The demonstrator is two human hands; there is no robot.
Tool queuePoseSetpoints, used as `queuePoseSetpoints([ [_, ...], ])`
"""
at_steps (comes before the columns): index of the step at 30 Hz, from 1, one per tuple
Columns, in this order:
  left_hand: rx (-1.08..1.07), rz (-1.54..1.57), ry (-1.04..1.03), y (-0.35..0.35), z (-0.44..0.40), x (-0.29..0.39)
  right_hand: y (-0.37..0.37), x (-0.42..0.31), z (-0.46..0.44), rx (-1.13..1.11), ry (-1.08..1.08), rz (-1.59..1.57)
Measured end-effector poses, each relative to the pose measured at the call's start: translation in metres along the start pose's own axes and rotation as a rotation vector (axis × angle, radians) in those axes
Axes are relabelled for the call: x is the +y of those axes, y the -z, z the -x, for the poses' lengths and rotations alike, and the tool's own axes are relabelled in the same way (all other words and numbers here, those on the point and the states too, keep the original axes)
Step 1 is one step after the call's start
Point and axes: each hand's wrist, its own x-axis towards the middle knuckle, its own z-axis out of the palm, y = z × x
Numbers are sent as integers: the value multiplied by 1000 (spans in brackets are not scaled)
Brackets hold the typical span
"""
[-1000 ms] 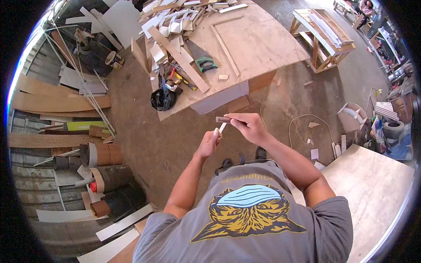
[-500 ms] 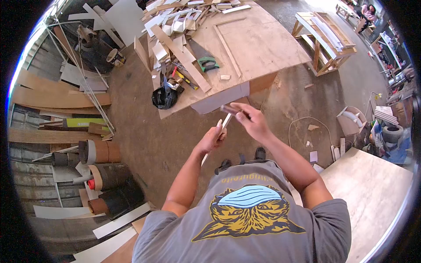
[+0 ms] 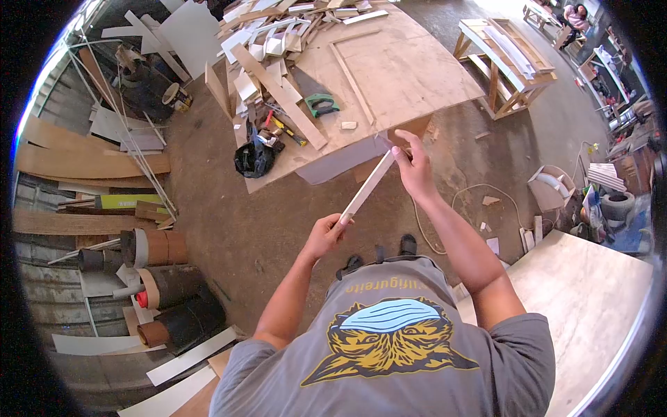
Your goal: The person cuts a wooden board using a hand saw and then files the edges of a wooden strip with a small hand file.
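My left hand [image 3: 328,233] is closed around the lower end of a thin pale wooden strip [image 3: 369,186]. The strip slants up and to the right, over the brown floor. At its upper end is my right hand [image 3: 415,169], its thumb near the strip's tip and its fingers curled. A small dark block [image 3: 384,141] shows beside the right hand's fingers, at the strip's top; it is blurred, and how it is gripped is partly hidden.
Ahead stands a wooden table [image 3: 417,73] with scrap wood [image 3: 278,82], a green-handled saw [image 3: 322,105] and a black bag [image 3: 254,160]. Rolls [image 3: 163,248] lie left, a pale board [image 3: 577,299] right. A cable [image 3: 486,185] crosses the floor. A person [image 3: 576,19] sits far back.
My right hand has moved up and to the right with the dark block, away from my left hand. More of the pale strip now shows between the hands.
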Motion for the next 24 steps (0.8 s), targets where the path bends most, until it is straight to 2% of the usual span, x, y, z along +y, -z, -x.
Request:
queuePoseSetpoints([
  [2, 66, 11, -54, -9, 1, -2, -2, 6, 3, 68, 211, 99],
  [5, 58, -2, -56, -13, 5, 10, 1, -10, 41, -222, 311, 404],
  [8, 43, -32, -42, -11, 4, 13, -2, 1, 46, -205, 428, 448],
  [9, 45, -40, -25, -11, 6, 14, 1, 3, 31, -87, 398, 429],
  [12, 74, -101, -28, -12, 8, 7, 15, -8, 27, -147, 169, 583],
  [13, 84, -131, -43, -12, 5, 4, 9, 0, 35, -159, 387, 463],
  [16, 98, -186, -77, -14, 3, -3, 11, 8, 45, -271, 475, 471],
  [20, 96, -186, -85, -19, 3, 3, 21, 4, 27, -118, 120, 623],
  [23, 83, -154, -89, -20, -10, -4, -1, 5, 74, -460, 275, 523],
  [24, 80, -142, -88, -21, -11, -3, 0, 5, 72, -412, 280, 510],
])
